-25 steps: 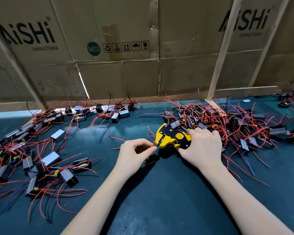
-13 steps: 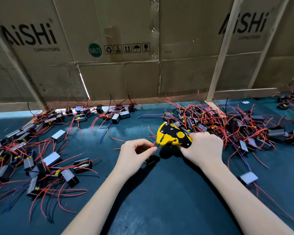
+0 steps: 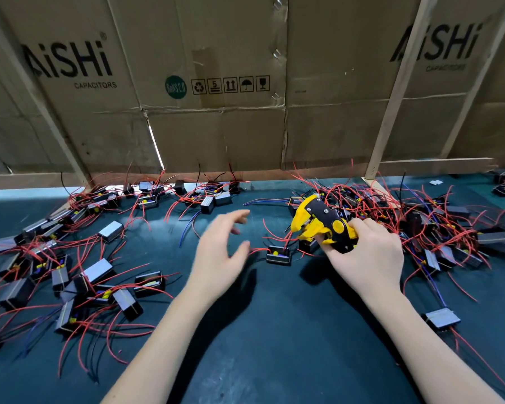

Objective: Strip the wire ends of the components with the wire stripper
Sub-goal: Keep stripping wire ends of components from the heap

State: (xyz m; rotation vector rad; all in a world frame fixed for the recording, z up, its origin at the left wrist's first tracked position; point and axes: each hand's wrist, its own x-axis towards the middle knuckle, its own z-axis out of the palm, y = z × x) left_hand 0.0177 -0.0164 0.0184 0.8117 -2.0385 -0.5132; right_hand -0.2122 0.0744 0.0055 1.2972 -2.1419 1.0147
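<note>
Dark green mat [image 3: 274, 360] bounded at 12 o'clock by a cardboard wall [image 3: 216, 135] with wooden battens. Wired components heaped at 9 o'clock [image 3: 70, 275] and at 2 o'clock [image 3: 420, 217]; bare mat lies between the forearms and toward 6 o'clock. Left hand [image 3: 219, 258], blurred, fingers spread and relaxed, grasping nothing. Right hand [image 3: 368, 258] clenched around the handles of the yellow-and-black wire stripper [image 3: 318, 223], its head pointing toward 10 o'clock. One black component [image 3: 279, 255] rests on the mat between the hands, just below the stripper head, red leads rising toward it.
</note>
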